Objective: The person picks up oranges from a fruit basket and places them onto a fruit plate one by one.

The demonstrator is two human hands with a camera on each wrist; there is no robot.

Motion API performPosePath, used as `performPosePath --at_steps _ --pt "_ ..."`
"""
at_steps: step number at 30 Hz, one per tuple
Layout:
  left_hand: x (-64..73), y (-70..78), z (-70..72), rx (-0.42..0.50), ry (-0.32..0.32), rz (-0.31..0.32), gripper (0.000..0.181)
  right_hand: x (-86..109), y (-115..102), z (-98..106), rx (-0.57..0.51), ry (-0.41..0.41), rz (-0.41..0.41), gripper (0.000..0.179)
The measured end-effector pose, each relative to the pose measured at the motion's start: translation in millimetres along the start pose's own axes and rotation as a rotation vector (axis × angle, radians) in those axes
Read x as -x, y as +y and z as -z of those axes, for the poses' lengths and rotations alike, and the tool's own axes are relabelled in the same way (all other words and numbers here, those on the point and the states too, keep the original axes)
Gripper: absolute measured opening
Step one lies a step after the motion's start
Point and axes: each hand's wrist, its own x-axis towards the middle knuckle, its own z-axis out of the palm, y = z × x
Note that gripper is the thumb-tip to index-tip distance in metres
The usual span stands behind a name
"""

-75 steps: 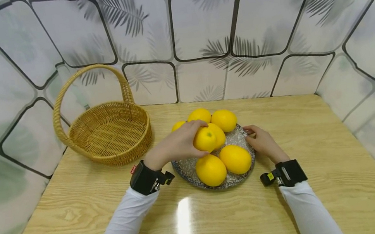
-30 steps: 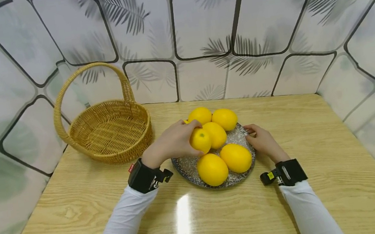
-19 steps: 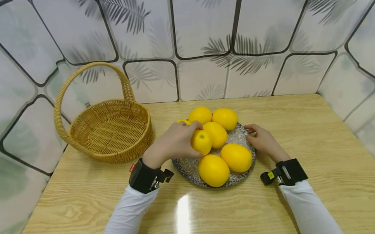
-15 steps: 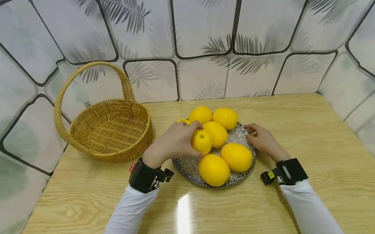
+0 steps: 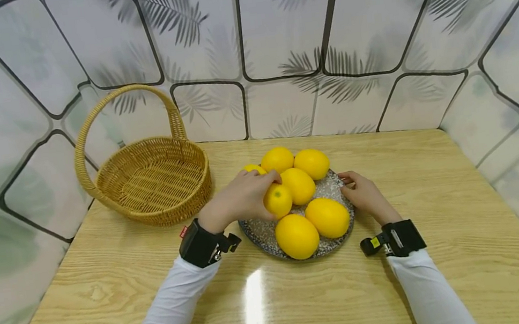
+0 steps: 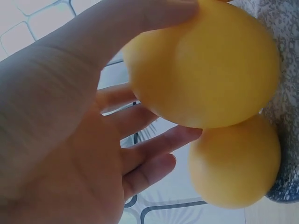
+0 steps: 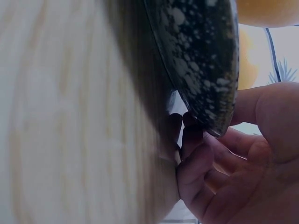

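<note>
My left hand (image 5: 244,199) holds a lemon (image 5: 278,201) between thumb and fingers at the left of the speckled grey plate (image 5: 259,233). In the left wrist view the thumb presses on this lemon (image 6: 205,65), and another lemon (image 6: 233,168) shows just beyond it. A middle lemon (image 5: 298,186) sits right beside the held one. My right hand (image 5: 366,197) grips the plate's right rim; in the right wrist view its fingers (image 7: 196,165) curl under the plate's edge (image 7: 201,70), with the thumb at the upper side.
More lemons lie on the plate: front (image 5: 297,237), right (image 5: 327,218), and several along the back, one partly hidden by the left hand. A wicker basket (image 5: 174,216) with a tall handle stands at the back left of the wooden table (image 5: 438,188). Patterned wall covering rises behind.
My left hand has moved slightly left with its lemon, which now overlaps the middle lemon less. The right hand stays at the plate's rim.
</note>
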Motion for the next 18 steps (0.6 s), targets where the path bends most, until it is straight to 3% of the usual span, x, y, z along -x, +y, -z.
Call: performPosePath --at_steps 4,18 --pt "-0.7 -0.9 -3.3 -0.017 -0.029 0.015 0.069 -1.2 -0.5 -1.4 0.005 0.002 0.001 0.054" --pt "-2.1 -1.9 -7.3 -0.027 -0.036 0.002 0.076 0.5 0.8 0.0 0.006 0.010 0.005 0.054"
